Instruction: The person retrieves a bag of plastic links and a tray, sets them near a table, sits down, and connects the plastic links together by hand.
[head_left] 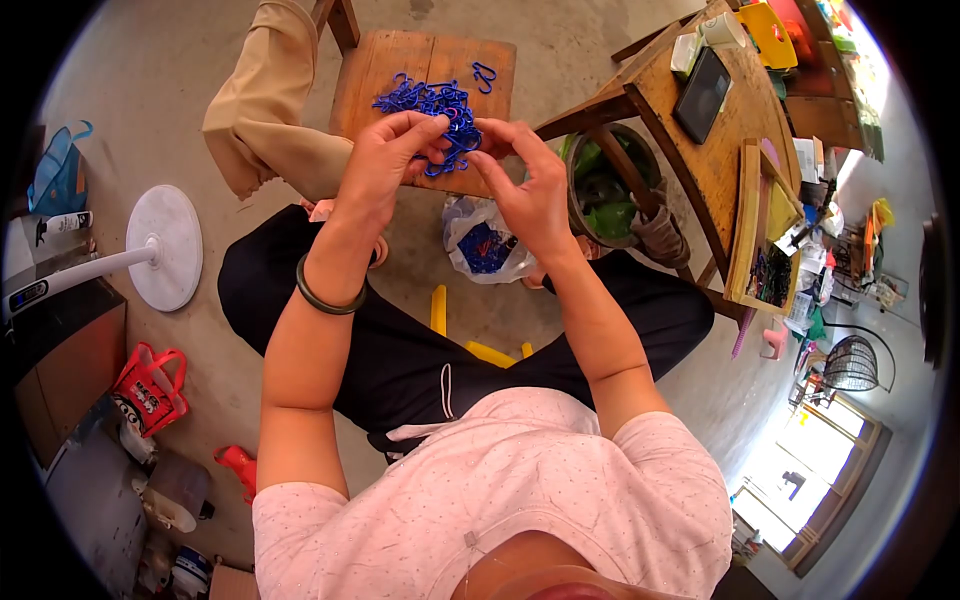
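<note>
A pile of shiny blue S-shaped hooks (408,96) lies on a wooden stool (385,52) in front of me. One loose hook (484,77) rests apart from the pile, to its right. My left hand (382,160) is closed at the near edge of the stool, its thumb and fingers pinching a blue hook. Opposite it, my right hand (530,182) has its thumb and forefinger curled together on blue hook pieces (459,150) between the hands. The fingers and the pile behind partly hide what each hand grips.
Below the hands stands a white plastic bag (463,255) with blue pieces inside. To the right are a bucket (575,180) and a wooden table (655,75) bearing a phone (703,95). Tan cloth (262,100) hangs at the stool's left. A white round stand base (165,215) is farther left.
</note>
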